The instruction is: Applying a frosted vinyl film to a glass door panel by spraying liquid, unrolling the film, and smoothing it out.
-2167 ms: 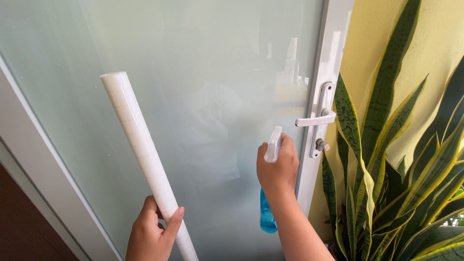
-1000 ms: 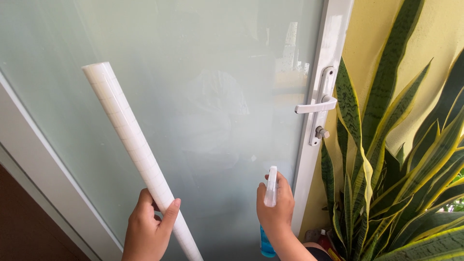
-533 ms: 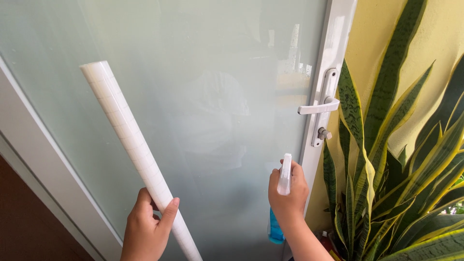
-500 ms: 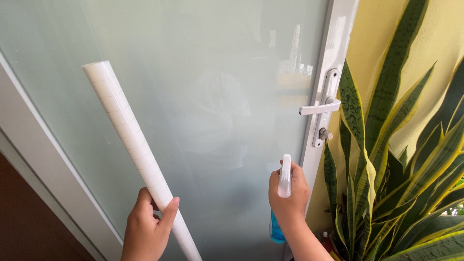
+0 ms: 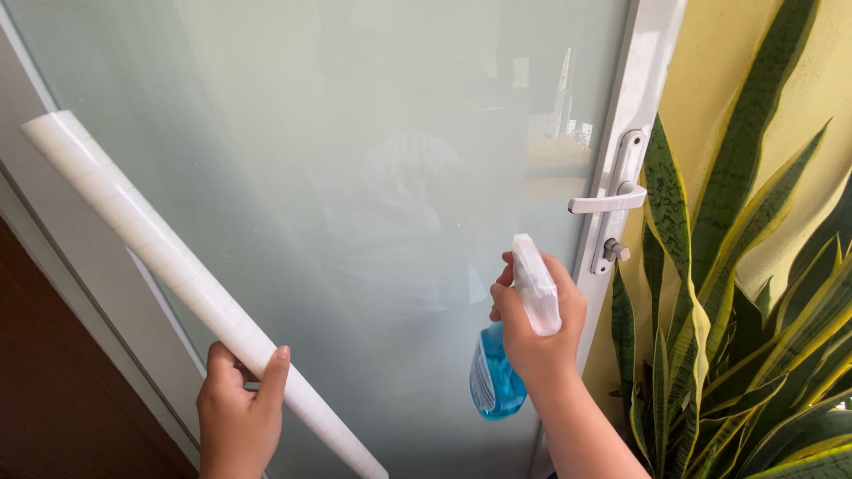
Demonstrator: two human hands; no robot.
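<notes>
My left hand [image 5: 238, 415] grips a long white roll [image 5: 151, 244] that slants from the lower middle up to the upper left, in front of a frosted glass door [image 5: 355, 160]. My right hand [image 5: 541, 328] holds a spray bottle [image 5: 497, 377] of blue liquid by its white trigger head [image 5: 536, 282], with the nozzle pointing up toward the glass. The bottle's lower body hangs below my fingers, close to the door's right frame.
A white lever handle [image 5: 608, 200] and a lock below it sit on the door's white frame [image 5: 643, 62]. A tall plant with green, yellow-edged leaves [image 5: 737, 302] stands to the right against a yellow wall. Dark reddish floor [image 5: 44, 390] lies at lower left.
My right hand dropped low with the spray bottle, then rose again toward the glass. The white roll has tilted further to the left in my left hand.
</notes>
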